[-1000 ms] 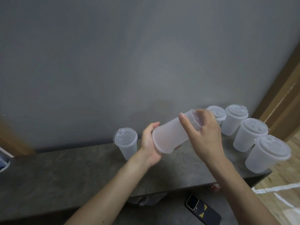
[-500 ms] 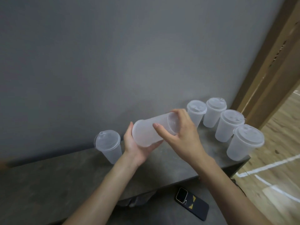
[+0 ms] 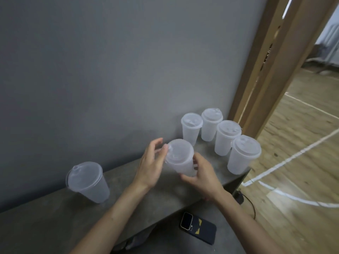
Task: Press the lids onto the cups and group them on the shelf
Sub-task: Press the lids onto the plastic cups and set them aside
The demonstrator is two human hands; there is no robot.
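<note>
I'm watching the right hand (image 3: pixel 201 176) wrapping round the cup (image 3: pixel 183 165) — the left hand (image 3: pixel 151 164) is touching its lid (image 3: pixel 180 150) at the rim, fingers (image 3: pixel 165 147) loose.

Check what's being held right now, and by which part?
Right hand grips the lidded cup around its lower wall, cup tilted. Left hand only touches the rim of the lid with its thumb, fingers loose.

Cup cluster (image 3: pixel 228 136) blocks shelf's (image 3: pixel 55 226) right end, bare shelf before lone cup (image 3: pixel 88 182)
</note>
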